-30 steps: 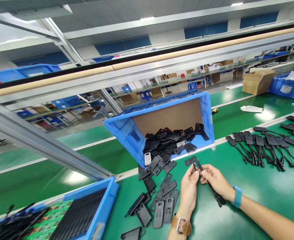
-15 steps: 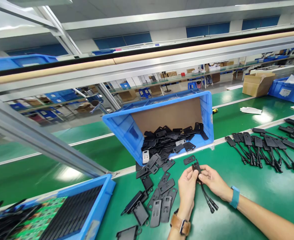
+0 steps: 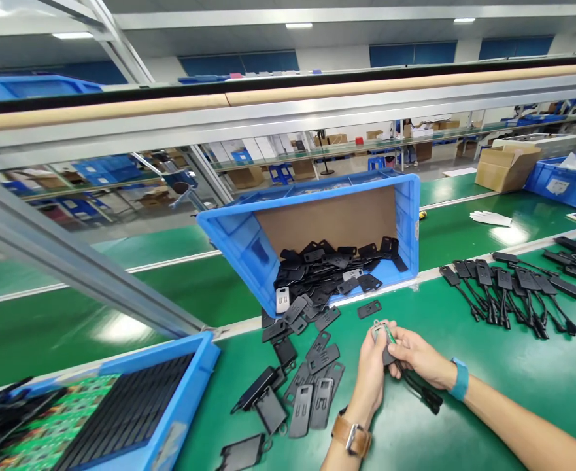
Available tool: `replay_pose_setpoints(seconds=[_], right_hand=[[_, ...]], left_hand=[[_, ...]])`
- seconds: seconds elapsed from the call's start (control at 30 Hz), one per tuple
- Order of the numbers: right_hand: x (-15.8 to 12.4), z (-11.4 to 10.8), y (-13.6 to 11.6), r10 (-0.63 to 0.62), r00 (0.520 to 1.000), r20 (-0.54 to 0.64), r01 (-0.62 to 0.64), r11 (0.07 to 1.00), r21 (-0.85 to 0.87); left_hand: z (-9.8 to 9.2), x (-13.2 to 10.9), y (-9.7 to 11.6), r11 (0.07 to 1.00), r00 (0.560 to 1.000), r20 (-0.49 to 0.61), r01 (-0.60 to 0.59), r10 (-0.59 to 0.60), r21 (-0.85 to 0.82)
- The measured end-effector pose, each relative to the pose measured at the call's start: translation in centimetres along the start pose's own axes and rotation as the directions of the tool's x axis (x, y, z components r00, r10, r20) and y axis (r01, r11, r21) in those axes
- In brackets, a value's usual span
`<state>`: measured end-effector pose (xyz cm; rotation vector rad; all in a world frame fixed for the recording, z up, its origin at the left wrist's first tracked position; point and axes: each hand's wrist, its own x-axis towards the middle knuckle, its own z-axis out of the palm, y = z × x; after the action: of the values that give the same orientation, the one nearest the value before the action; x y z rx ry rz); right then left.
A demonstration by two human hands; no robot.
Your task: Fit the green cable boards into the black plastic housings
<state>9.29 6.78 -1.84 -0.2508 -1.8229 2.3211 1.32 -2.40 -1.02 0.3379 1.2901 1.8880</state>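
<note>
Between both hands, above the green bench, is a small dark plastic housing [image 3: 388, 356] with a loop at its top end. A strip of green circuit board [image 3: 390, 334] shows along its side. My left hand [image 3: 373, 366] is closed around the housing's left side. My right hand [image 3: 415, 353] pinches it from the right, with fingers partly hidden behind it. Black cables [image 3: 422, 389] with connector ends hang below my right hand. Loose black covers [image 3: 321, 356] and open casings [image 3: 271, 412] lie left of my hands. One single cover [image 3: 369, 309] lies just beyond them.
A tipped blue crate [image 3: 408, 222] spills black covers onto the bench. At lower left, a blue bin [image 3: 189, 386] holds circuit boards, black casings and cables. Cabled black units [image 3: 503, 281] lie in a row at right. A white glove [image 3: 490, 217] rests farther back. A metal post [image 3: 135, 281] slants at left.
The housing has turned in my hands, so the green board edge and the loop now show. The cables have swung to the right. The view has shifted slightly.
</note>
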Motion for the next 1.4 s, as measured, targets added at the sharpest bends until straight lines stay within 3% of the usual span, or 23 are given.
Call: replay_pose_setpoints(seconds=[0.1, 0.2, 0.3, 0.4, 0.5, 0.63, 0.73, 0.87, 1.0, 1.23, 1.4], right_hand=[[-0.6, 0.0, -0.8, -0.054, 0.991, -0.123, 0.010, 0.945, -0.328], [-1.2, -0.1, -1.8, -0.297, 0.934, -0.196, 0.083, 0.717, -0.692], [-1.4, -0.4, -2.7, -0.400, 0.916, -0.012, 0.222, 0.532, -0.817], [-1.2, -0.9, -2.8, -0.399, 0.901, 0.169, 0.354, 0.452, -0.819], [-0.9, -1.3, -2.2, -0.411, 0.896, 0.171, 0.373, 0.483, -0.792], [-0.7, -1.4, -1.5, -0.393, 0.919, 0.025, 0.279, 0.604, -0.746], [-0.6, -1.6, -1.7, -0.416, 0.909, -0.015, 0.283, 0.645, -0.709], [-0.6, -2.4, -2.4, -0.457, 0.889, 0.043, 0.332, 0.576, -0.747], [-0.4, -2.9, -2.2, -0.381, 0.909, 0.168, 0.350, 0.478, -0.806], [-0.4, -2.1, -1.3, -0.394, 0.914, 0.095, 0.312, 0.536, -0.784], [-0.5, -1.4, -1.0, -0.378, 0.926, 0.000, 0.261, 0.639, -0.724]], left_hand=[[0.0, 0.0, 0.0, 0.981, 0.998, -0.003, 0.060, -0.062, -0.186], [-0.1, 0.3, -0.1, 0.966, 0.999, -0.031, 0.008, -0.016, -0.257], [0.0, 0.7, -0.2, 0.994, 0.999, -0.041, -0.034, 0.030, -0.107], [0.2, 0.9, -0.4, 0.995, 0.994, -0.051, -0.090, 0.092, 0.044], [0.6, 0.8, -0.5, 0.996, 0.996, -0.017, -0.084, 0.084, -0.017], [0.6, 0.7, -0.5, 0.957, 0.991, 0.076, 0.130, -0.114, -0.260], [0.4, 1.0, -0.5, 0.920, 0.971, 0.120, 0.236, -0.209, -0.312], [0.2, 1.3, -0.5, 0.908, 0.975, 0.033, 0.217, -0.220, -0.357], [0.4, 1.2, -0.6, 0.917, 0.978, 0.081, 0.211, -0.195, -0.339], [0.6, 0.8, -0.4, 0.932, 0.982, 0.123, 0.176, -0.144, -0.318], [0.5, 0.9, -0.6, 0.965, 0.986, 0.143, 0.114, -0.081, -0.235]])
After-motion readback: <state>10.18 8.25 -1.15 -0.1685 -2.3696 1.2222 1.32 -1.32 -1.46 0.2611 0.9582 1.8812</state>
